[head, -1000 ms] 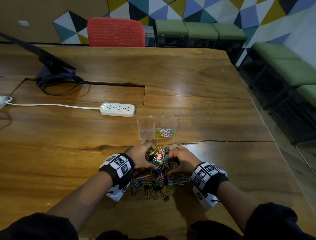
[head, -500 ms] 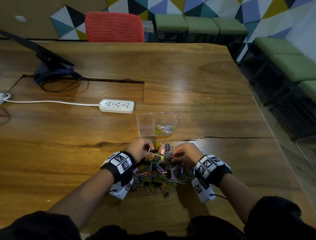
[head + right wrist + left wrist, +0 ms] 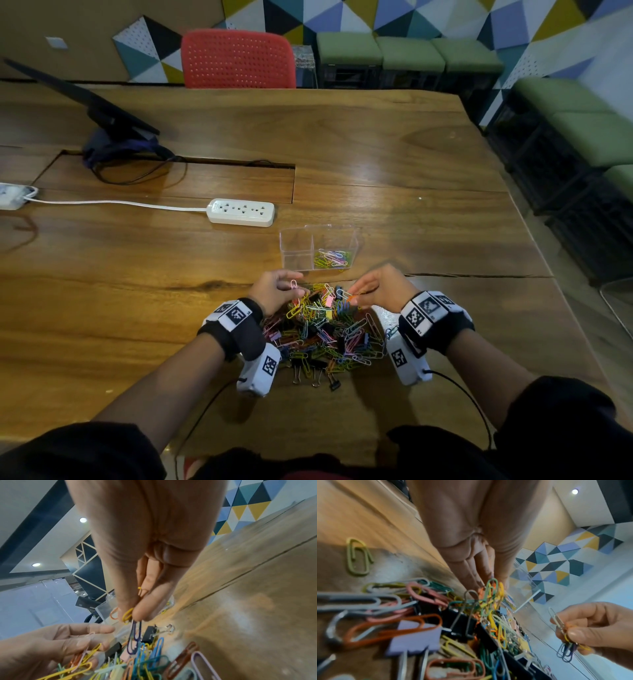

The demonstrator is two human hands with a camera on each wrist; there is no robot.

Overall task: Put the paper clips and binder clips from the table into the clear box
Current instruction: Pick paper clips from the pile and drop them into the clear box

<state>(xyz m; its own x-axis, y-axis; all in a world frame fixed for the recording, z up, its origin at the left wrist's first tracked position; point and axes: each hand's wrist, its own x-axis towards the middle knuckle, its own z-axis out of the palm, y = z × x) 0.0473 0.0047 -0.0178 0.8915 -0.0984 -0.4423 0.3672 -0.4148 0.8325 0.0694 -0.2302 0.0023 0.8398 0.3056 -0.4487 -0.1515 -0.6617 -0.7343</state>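
Observation:
A heap of coloured paper clips and binder clips (image 3: 325, 335) lies on the wooden table (image 3: 394, 178) between my wrists. Just beyond it stands the clear box (image 3: 318, 248), two compartments, with paper clips (image 3: 334, 258) in the right one. My left hand (image 3: 279, 289) is at the heap's far left edge and pinches several paper clips (image 3: 493, 589), one pink (image 3: 294, 284). My right hand (image 3: 375, 289) hovers over the heap's far right edge, its thumb and fingers pinching a small bunch of paper clips (image 3: 130, 616), blue ones (image 3: 134, 637) dangling below.
A white power strip (image 3: 241, 212) with its cord lies left of the box. A dark monitor stand (image 3: 116, 137) with cables sits at the far left. A red chair (image 3: 238, 60) and green stools (image 3: 407, 54) stand past the table's far edge.
Both hands have lifted out of the heap, each bringing up pinched paper clips, and shifted slightly toward the box. The camera has tilted a little.

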